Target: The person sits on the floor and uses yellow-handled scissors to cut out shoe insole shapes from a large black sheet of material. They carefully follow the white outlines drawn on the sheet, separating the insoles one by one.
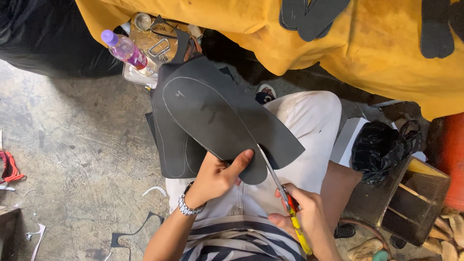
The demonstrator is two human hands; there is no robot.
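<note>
The person sat low over the concrete floor point(72, 145), and everything seemed to gather around the dark foam sheet point(217, 116) held above their lap. That sheet carried a pale traced outline shaped like a shoe sole, and it tilted up and away from the person's pale trousers point(309, 125). The left hand point(217, 176) had closed on the near edge of the sheet, thumb pressed flat on top and the other fingers tucked underneath; a metal watch point(187, 205) sat on that wrist. Just right of that thumb, the scissors point(282, 193) met the sheet — their blades lay along the traced line at the near end of the sole shape. The right hand point(302, 210) was wrapped shut around the red and yellow handles, below the sheet and close to the striped shirt point(241, 241).

Under the sheet and to its left, a second dark sheet point(174, 145) with a similar outline hung toward the floor. Beyond the sheet's far end stood a clear bottle with a purple cap point(124, 48), leaning beside a metal tray point(145, 72) of odds and ends. Farther off — above and to the right of the sheet — a yellow cloth point(377, 53) was draped over the worktop, with cut black soles point(314, 14) lying on it. To the sheet's right sat a black plastic bag point(379, 147) beside a dark wooden crate point(406, 203).
</note>
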